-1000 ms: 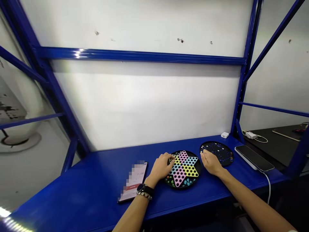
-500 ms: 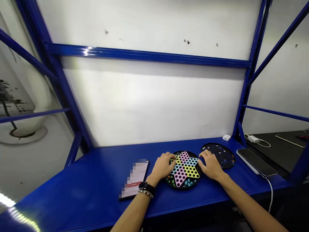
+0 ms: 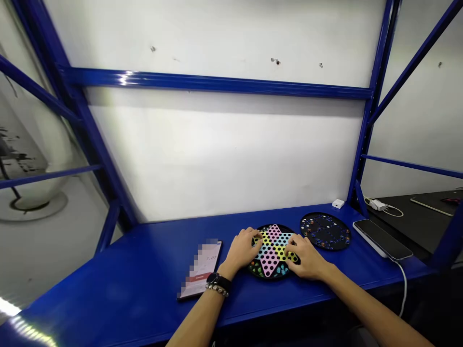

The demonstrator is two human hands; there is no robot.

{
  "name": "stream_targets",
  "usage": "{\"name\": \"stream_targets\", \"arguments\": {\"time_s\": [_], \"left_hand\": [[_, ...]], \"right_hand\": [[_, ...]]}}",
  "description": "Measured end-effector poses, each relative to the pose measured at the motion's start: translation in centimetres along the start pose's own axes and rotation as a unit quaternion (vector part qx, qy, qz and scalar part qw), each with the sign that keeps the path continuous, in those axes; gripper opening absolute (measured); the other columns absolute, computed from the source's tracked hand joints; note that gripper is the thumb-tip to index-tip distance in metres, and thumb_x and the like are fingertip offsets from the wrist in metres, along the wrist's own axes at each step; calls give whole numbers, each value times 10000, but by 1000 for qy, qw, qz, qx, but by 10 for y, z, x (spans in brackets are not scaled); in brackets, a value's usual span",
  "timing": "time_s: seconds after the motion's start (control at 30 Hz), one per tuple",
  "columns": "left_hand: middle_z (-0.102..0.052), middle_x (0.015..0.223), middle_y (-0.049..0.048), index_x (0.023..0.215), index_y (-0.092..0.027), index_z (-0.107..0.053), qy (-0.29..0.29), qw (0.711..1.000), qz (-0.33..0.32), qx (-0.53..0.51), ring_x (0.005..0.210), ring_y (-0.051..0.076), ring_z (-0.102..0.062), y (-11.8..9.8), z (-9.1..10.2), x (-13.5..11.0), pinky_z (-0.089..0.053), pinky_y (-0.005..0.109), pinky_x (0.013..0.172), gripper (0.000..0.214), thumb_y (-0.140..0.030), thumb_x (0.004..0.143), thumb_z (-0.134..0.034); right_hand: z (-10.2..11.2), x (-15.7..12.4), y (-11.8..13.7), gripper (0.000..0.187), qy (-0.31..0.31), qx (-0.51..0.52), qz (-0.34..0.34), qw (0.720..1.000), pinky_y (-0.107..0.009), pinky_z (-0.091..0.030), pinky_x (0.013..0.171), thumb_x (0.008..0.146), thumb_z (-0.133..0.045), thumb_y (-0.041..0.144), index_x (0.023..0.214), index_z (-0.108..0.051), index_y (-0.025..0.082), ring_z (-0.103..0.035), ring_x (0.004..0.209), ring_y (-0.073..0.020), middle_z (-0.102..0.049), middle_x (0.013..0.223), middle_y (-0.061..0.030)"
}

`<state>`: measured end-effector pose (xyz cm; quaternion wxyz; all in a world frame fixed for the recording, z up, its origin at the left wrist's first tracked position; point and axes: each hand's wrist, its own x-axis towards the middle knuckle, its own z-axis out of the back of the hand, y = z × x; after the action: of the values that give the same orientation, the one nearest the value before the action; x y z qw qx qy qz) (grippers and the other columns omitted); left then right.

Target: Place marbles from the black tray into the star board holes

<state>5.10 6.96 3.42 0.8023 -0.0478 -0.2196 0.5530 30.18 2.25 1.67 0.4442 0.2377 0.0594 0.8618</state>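
A round black Chinese checkers board (image 3: 273,250) with a pastel star of holes lies on the blue shelf (image 3: 144,279). My left hand (image 3: 242,250), with a watch and bead bracelet at the wrist, rests on the board's left edge with its fingers curled. My right hand (image 3: 304,260) lies on the board's right side, fingertips pressed on the yellow point. I cannot make out a marble in either hand. A second round black tray (image 3: 325,231) holding several coloured marbles sits to the right of the board, apart from both hands.
A phone (image 3: 200,270) with a lit screen lies left of the board. Another phone (image 3: 383,239) on a white charger with a cable sits at the right end. A small white adapter (image 3: 338,203) stands by the wall. Blue rack posts frame the shelf.
My right hand has moved left from the marble tray onto the right side of the star board. The left hand has stayed at the board's left edge.
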Motion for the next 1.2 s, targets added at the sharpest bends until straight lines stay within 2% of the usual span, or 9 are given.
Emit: {"name": "stream_targets", "arguments": {"time_s": [0.2, 0.3, 0.47, 0.63, 0.73, 0.93, 1.07, 1.2], "left_hand": [[-709, 1085, 36, 978, -263, -709, 1, 1000, 2, 5, 1024, 253, -616, 1, 0, 0, -457, 349, 840, 203, -317, 932, -520], [-708, 1069, 34, 980, -262, -707, 2, 1000, 3, 6, 1010, 254, -616, 0, 0, 0, -453, 350, 823, 207, -318, 936, -512], [-704, 1058, 31, 969, -262, -700, 3, 1000, 1, 8, 1026, 258, -613, 0, 0, 0, -450, 347, 824, 190, -320, 935, -522], [-706, 1042, 36, 969, -257, -707, -2, 1000, -1, 10, 996, 253, -613, 0, 0, 0, -453, 343, 805, 205, -318, 929, -515], [-707, 1044, 29, 964, -261, -704, -5, 1000, -4, 10, 1001, 251, -616, 0, 0, 0, -455, 342, 810, 202, -316, 926, -513], [-710, 1057, 30, 971, -261, -702, -2, 1000, -3, 11, 1002, 250, -618, 1, -1, 0, -456, 342, 802, 203, -315, 928, -512], [-713, 1057, 30, 968, -261, -706, -6, 1000, -7, 9, 994, 251, -619, 3, -2, 1, -458, 351, 810, 208, -325, 931, -511], [-712, 1052, 32, 971, -261, -703, -6, 1000, -3, 8, 1008, 255, -620, 3, -3, 1, -461, 351, 819, 214, -335, 932, -507]], "right_hand": [[0, 6, -13, 152, -63, -6, -92, 994, -370, -414, 885, 954, -530, 243, 909, -675, 230, -547, 1013, -224, -603, 1037, -64], [2, 5, -10, 176, -56, -7, -83, 995, -381, -412, 904, 971, -529, 311, 897, -663, 225, -551, 1008, -220, -611, 1034, -57], [0, 2, 0, 152, -32, -48, -49, 997, -391, -405, 895, 901, -635, 372, 932, -645, 224, -533, 1020, -238, -610, 1065, -60], [-1, 3, 3, 181, -54, -76, -34, 995, -383, -389, 891, 911, -619, 381, 971, -661, 216, -536, 1006, -233, -615, 1075, -75], [0, 3, 3, 205, -65, -86, -44, 993, -381, -382, 882, 900, -629, 400, 958, -671, 208, -541, 983, -231, -626, 1038, -73], [1, 3, 2, 301, -91, -143, -97, 981, -393, -367, 846, 853, -666, 493, 816, -664, 194, -540, 972, -263, -633, 981, -93], [0, 2, 2, 316, -82, -152, -102, 980, -392, -361, 853, 863, -653, 505, 812, -679, 195, -549, 984, -264, -643, 985, -95], [-1, 2, 5, 310, -38, -135, -85, 986, -387, -353, 870, 892, -619, 491, 837, -696, 196, -573, 950, -237, -658, 983, -73]]}}
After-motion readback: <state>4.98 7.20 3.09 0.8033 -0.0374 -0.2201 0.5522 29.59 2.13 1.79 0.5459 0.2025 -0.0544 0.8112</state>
